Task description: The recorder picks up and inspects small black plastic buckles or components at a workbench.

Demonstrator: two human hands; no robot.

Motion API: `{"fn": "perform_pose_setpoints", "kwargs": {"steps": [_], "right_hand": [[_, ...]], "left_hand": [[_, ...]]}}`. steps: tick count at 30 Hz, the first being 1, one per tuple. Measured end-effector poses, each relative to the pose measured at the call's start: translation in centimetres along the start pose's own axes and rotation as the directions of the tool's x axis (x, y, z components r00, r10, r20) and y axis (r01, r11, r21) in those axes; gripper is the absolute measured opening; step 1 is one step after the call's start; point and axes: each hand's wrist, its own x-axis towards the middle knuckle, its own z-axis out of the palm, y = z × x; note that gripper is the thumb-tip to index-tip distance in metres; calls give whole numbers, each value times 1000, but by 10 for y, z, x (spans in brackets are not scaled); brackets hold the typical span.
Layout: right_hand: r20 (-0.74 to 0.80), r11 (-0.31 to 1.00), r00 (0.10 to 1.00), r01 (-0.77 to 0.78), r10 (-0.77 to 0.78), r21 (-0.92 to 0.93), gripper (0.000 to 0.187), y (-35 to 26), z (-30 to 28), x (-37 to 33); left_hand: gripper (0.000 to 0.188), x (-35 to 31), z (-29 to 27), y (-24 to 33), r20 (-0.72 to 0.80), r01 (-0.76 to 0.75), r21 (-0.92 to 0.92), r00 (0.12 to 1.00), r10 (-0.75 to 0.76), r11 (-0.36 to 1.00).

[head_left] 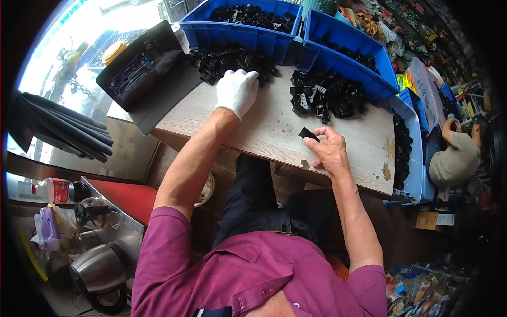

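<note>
My left hand (237,91), in a white knit glove, rests at the near edge of a heap of small black plastic parts (214,61). Its fingers curl downward, and whatever they hold is hidden beneath them. Over the table's front part, my bare right hand (331,151) pinches a small black plastic piece (308,134) between thumb and fingers. A second heap of black plastic parts (343,95), some with pale metal-looking bits, lies beyond that hand. Both heaps sit on a light wood-grain table (269,129).
Two blue bins (237,38) (351,58) with black parts stand along the back. A tablet in a dark folding case (140,68) leans at the left. Beside the table's right end is a lighter blue bin (417,158). Another person (454,158) crouches farther right. A steel kettle (100,267) stands lower left.
</note>
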Motion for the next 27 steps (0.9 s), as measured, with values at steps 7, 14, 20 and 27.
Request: {"fn": "perform_pose_setpoints", "kwargs": {"steps": [7,14,20,27], "right_hand": [[8,993,997,-71,70,97,33,-3,-9,-3],[-21,971,988,-146,153,191,41,2,-43,0],[-415,967,900,-27,134,255,36,2,-117,27],[-539,970,825,-41,169,241,32,-3,-122,37]], "left_hand": [[12,-11,-14,-5,-16,-6,-96,1000,5,995],[11,-23,-28,-5,57,152,-246,988,-142,957],[14,-22,-30,-21,185,193,-316,973,-139,929],[12,-32,-44,-8,176,185,-297,975,-137,937]]}}
